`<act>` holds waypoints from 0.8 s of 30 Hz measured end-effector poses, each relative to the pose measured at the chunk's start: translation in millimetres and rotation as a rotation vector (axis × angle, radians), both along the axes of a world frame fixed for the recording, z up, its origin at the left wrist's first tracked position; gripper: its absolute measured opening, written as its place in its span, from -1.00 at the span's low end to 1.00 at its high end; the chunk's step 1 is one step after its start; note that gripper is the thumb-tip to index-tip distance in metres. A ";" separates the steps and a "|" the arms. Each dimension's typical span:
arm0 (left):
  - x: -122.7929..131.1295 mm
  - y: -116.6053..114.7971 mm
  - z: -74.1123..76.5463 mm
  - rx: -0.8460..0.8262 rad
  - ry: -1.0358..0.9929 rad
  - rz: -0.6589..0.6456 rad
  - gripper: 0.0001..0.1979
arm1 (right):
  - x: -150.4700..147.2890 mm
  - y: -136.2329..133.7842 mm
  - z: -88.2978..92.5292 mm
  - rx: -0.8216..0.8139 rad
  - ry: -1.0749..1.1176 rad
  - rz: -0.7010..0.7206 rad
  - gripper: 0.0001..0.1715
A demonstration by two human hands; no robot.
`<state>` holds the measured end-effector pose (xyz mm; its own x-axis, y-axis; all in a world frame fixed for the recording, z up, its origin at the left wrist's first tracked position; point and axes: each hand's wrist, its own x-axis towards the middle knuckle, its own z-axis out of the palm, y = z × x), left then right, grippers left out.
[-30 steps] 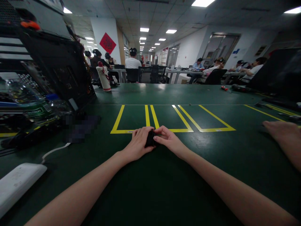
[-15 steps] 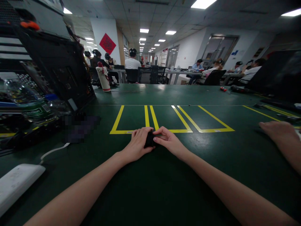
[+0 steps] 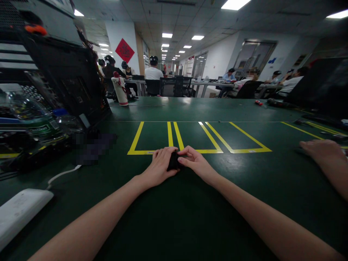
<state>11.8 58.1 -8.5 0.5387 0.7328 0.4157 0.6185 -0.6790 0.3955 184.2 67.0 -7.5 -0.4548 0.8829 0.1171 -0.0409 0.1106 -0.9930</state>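
Observation:
A small black object [image 3: 173, 161], too dark to name, stands at the middle of the green table [image 3: 174, 217]. Around its left side my left hand [image 3: 160, 164] is closed, fingers over the top and thumb at the near edge. My right hand [image 3: 194, 162] is at its right side, with thumb and index finger bent close together at the object. Whether those fingertips pinch a part of it is too dark to make out. Both hands are just in front of the yellow tape outlines [image 3: 201, 151] on the tabletop.
At the left are a black computer case [image 3: 81, 83], a plastic bottle [image 3: 40, 119], a white power strip [image 3: 24, 214] and a blurred dark patch. A white cylinder [image 3: 120, 90] stands farther back. Another person's hand [image 3: 323, 150] is at the right. People sit at desks behind.
Almost nothing differs. My right fingertips have shifted very slightly at the black object, and the other person's hand at the right has moved a little.

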 end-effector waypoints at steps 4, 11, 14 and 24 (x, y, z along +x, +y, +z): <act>-0.5 0.1 -0.3 -0.009 -0.004 -0.003 -0.44 | 1.1 2.0 0.9 -0.015 -0.060 0.002 -0.73; -0.9 -0.1 0.8 -0.022 -0.005 -0.006 -0.46 | 6.2 5.4 -3.7 -0.013 -0.015 0.114 -0.62; -0.8 -0.1 0.5 -0.012 -0.007 -0.003 -0.45 | 4.2 2.6 -3.0 -0.020 -0.013 0.067 -0.70; -1.0 -1.2 2.6 -0.037 -0.002 -0.004 -0.45 | 2.1 4.9 -4.5 0.004 -0.075 0.036 -0.68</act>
<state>10.8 56.9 -5.9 0.5406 0.7456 0.3896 0.6153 -0.6663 0.4213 186.3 71.9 -11.9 -0.4943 0.8652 0.0845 0.0300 0.1141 -0.9930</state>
